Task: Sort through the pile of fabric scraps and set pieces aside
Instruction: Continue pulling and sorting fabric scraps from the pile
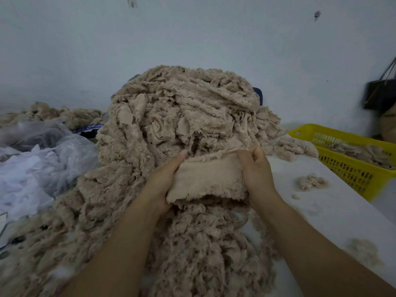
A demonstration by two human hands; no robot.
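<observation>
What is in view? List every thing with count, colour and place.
scrap pile: one, beige, centre of table
held scrap: one, beige, in front of the pile
second heap: one, beige, far left
plastic bags: count unclear, clear, left
basket: one, yellow, right, holds beige scraps
loose clump: one, beige, on table near basket
black bag: one, far right by wall
table: one, white
left grip: holds the scrap's left end
right grip: pinches its right end

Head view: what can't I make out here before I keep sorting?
All head view:
- Fingers of the left hand: under the scrap.
- Blue thing behind the pile: only a corner shows.
- Basket: cut off by the right edge.
- Bag: blurred, cut off at the right edge.
</observation>
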